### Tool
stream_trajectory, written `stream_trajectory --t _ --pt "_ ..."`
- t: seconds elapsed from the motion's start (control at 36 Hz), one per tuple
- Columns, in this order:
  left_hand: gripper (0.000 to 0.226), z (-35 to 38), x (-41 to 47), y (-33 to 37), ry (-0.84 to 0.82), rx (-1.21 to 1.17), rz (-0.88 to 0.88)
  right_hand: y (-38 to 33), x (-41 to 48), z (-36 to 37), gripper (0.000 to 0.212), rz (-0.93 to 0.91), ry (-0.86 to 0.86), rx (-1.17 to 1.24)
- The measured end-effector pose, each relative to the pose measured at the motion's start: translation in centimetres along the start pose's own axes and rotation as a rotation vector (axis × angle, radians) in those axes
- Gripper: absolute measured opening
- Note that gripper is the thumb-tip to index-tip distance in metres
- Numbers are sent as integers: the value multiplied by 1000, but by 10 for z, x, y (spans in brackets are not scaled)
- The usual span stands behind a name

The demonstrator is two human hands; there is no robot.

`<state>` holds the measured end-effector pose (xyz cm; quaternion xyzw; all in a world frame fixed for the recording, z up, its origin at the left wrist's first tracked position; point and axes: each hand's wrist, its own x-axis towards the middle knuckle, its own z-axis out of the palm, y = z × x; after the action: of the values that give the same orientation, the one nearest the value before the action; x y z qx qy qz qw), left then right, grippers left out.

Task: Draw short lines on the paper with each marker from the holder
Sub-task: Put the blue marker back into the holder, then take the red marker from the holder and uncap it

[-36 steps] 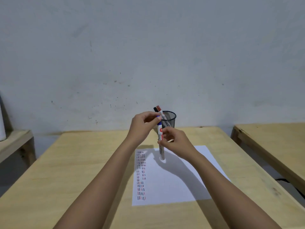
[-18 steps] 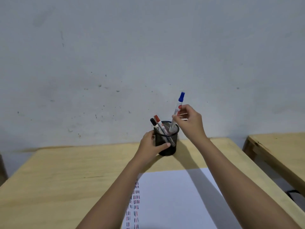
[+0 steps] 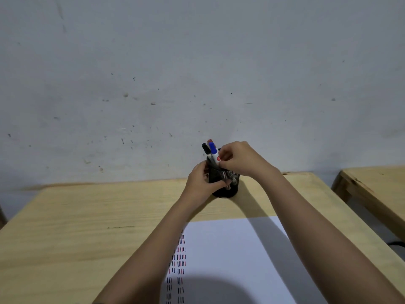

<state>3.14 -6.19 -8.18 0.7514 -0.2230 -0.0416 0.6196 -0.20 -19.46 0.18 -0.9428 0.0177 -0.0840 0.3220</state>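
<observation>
A black mesh holder (image 3: 230, 183) stands near the table's far edge. My left hand (image 3: 200, 183) wraps around its left side. My right hand (image 3: 240, 159) sits over the rim, fingers pinched on the blue-capped marker (image 3: 213, 152), which stands inside the holder. A black-capped marker (image 3: 205, 148) leans beside it, and a red cap (image 3: 210, 140) peeks out behind. The white paper (image 3: 232, 260) lies in front of me, with columns of short black, red and blue lines (image 3: 178, 266) along its left side.
The wooden table (image 3: 87, 227) meets a grey wall behind the holder. A second wooden table (image 3: 377, 185) stands to the right across a narrow gap. A dark shadow covers the paper's near edge.
My right hand has lowered the blue-capped marker into the holder, so it now stands among the other markers. My left hand keeps its hold on the holder. The view has tilted slightly.
</observation>
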Motion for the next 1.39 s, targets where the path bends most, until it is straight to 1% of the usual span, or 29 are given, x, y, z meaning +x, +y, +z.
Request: stream_trajectory --t 0.08,0.17,0.28,0.33,0.5,0.64,0.72,0.83,0.92,1.03,1.14,1.22,1.31,1.39 --pt "54 0 0 0 -6 -6 -15 -2 0 -5 18 1 -44 -7" --pt "54 0 1 -1 -8 -7 -13 0 3 -5 31 0 5 11" --pt "57 0 1 -3 3 -7 -8 4 7 2 25 -10 158 -49" --pt "57 0 1 -4 3 -9 -12 7 9 6 23 -7 192 -67" --pt "54 0 1 -2 -5 1 -8 7 16 13 13 9 203 -105" --pt "57 -1 0 -2 3 -15 -3 6 19 15 12 15 174 -115" --pt "56 -1 -1 -2 7 -2 3 7 19 14 11 -4 195 -78" --pt "55 0 -3 1 17 5 -2 8 15 11 11 -20 250 32" --pt "53 1 -5 1 38 -9 -21 7 9 6 11 -21 314 118" --pt "54 4 -9 5 79 -29 -52 2 -5 0 10 -65 429 208" --pt "46 6 -17 12 98 -74 -93 -11 -22 -8 10 -139 525 288" --pt "42 5 -28 21 142 -72 -124 -22 -37 -16 10 -202 567 298" --pt "24 -1 -44 39 150 -145 -116 -28 -55 -21 13 -264 556 269" --pt "18 -10 -55 56 185 -117 -34 -28 -74 -22 16 -301 498 208"
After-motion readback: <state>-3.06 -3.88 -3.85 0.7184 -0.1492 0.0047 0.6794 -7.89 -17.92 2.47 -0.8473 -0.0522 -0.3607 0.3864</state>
